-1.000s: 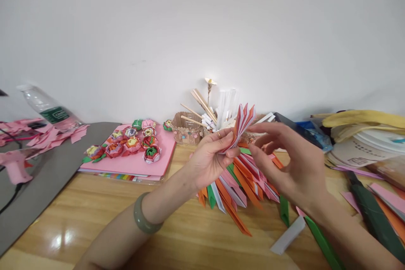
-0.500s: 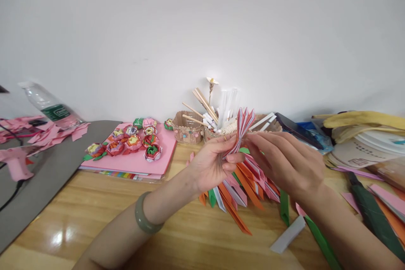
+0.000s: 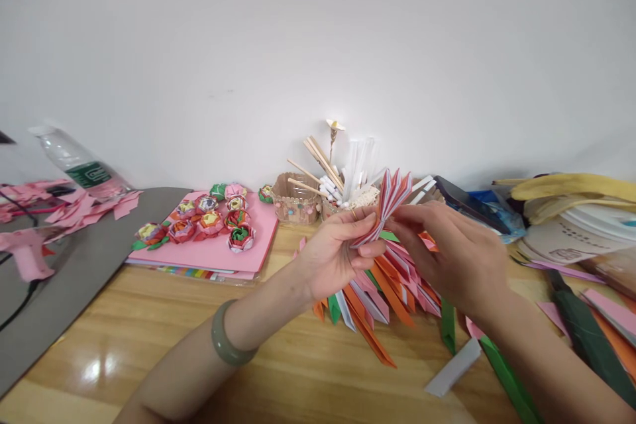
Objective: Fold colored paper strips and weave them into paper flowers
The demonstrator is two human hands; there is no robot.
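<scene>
A bundle of pleated paper pieces (image 3: 395, 195), red with white and lilac, is pinched between the thumb and fingers of my left hand (image 3: 335, 252). It narrows at a tight waist, and its pointed upper ends fan out. At that waist, the closed thumb and fingers of my right hand (image 3: 450, 255) meet the paper from the right; the exact contact is partly hidden. Below both hands lies a pile of folded paper strips (image 3: 392, 288) in orange, pink, green and white.
Several folded paper flowers (image 3: 209, 222) rest on pink paper sheets (image 3: 199, 262). Behind stands a small basket (image 3: 293, 202) beside sticks and white tubes. A pink glue gun (image 3: 27, 255) and tilted bottle (image 3: 82, 165) are at left. A dark green umbrella (image 3: 589, 328) lies right, near bananas (image 3: 571, 187).
The upper ends of the paper bundle have spread wider and shifted slightly right. My right hand's fingers have curled in more at the waist. My left hand stays nearly still.
</scene>
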